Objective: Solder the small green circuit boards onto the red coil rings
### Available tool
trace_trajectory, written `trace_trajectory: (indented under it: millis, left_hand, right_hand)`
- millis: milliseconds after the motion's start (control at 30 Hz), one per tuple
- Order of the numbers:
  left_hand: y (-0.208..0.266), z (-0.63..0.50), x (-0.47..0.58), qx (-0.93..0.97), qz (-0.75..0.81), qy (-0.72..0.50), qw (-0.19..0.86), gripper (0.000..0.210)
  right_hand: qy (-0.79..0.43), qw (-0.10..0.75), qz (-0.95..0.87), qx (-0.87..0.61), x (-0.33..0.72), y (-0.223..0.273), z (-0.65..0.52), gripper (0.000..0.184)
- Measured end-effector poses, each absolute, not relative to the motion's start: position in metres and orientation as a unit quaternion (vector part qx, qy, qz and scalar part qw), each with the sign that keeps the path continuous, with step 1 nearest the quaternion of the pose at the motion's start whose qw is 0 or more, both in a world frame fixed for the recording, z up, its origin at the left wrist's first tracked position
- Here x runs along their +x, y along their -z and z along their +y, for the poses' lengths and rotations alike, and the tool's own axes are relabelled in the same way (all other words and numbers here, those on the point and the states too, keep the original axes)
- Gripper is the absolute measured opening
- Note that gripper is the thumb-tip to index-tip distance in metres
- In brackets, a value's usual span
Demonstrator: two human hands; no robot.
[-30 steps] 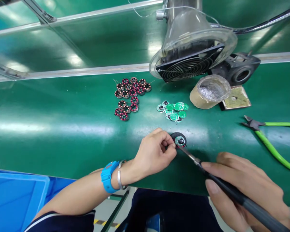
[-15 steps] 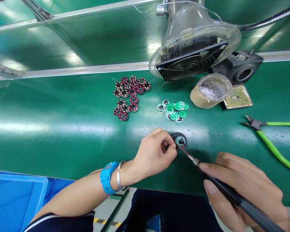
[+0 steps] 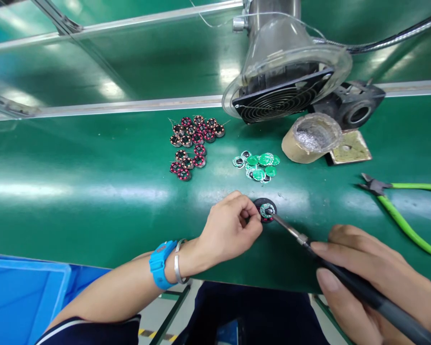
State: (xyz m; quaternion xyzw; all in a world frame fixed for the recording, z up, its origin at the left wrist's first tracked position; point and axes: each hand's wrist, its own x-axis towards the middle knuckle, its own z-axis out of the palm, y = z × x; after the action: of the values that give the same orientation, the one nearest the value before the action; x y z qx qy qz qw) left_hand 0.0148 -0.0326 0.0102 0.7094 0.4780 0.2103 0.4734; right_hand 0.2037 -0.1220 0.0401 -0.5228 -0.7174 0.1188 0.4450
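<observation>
My right hand [image 3: 377, 282] holds a soldering iron [image 3: 345, 278] by its black handle. The iron's metal tip lies over a small round circuit board [image 3: 266, 209]. That board sits on a red-wound coil in a round black holder [image 3: 269, 201] on the bench. Pinched together at the holder's left edge are the fingertips of my left hand [image 3: 233, 223]; what they grip is too small to make out. Behind the holder is a loose pile of round green circuit boards [image 3: 260, 165]. Several copper and red wound coils [image 3: 196, 136] stand in a cluster farther left.
A fume extractor with a fan grille [image 3: 283, 98] hangs over the back of the green bench [image 3: 75, 191]. Right of it stand a cardboard tub [image 3: 298, 143], a soldering iron stand [image 3: 359, 112] and a sponge tray [image 3: 352, 148]. Green-handled cutters [image 3: 398, 215] lie at right; a blue crate [image 3: 25, 287] is lower left.
The soldering iron's tip has shifted from the lower edge of the board to over its right part, and my right hand has moved slightly right. My left hand stays in place.
</observation>
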Motion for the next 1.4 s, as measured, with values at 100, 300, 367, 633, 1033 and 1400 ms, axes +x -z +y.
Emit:
trace_trajectory:
  millis: [100,300,367,633,1033,1400]
  left_hand:
    - [-0.0111,-0.0326,0.0149,0.706,0.479,-0.208,0.478,0.005]
    - [-0.0119,-0.0324,0.0153,0.709,0.476,-0.207,0.478,0.005]
    - [-0.0115,-0.0322,0.0152,0.711,0.476,-0.206,0.475,0.005]
    - [-0.0110,-0.0322,0.0154,0.709,0.477,-0.206,0.476,0.005]
    - [-0.0096,-0.0330,0.0147,0.713,0.472,-0.215,0.471,0.005]
    - [-0.0109,-0.0321,0.0155,0.711,0.474,-0.211,0.475,0.005]
  right_hand:
    - [-0.131,0.448,-0.723,-0.510,0.2039,-0.0398,-0.1193,0.030]
    - [-0.145,0.433,-0.747,-0.483,0.2042,-0.0375,-0.1144,0.028]
    - [-0.148,0.430,-0.750,-0.480,0.2034,-0.0366,-0.1140,0.026]
    - [-0.140,0.454,-0.738,-0.479,0.1987,-0.0346,-0.1159,0.027]
    - [-0.130,0.431,-0.754,-0.479,0.2005,-0.0370,-0.1169,0.027]
    - [-0.126,0.446,-0.740,-0.488,0.2018,-0.0336,-0.1186,0.031]
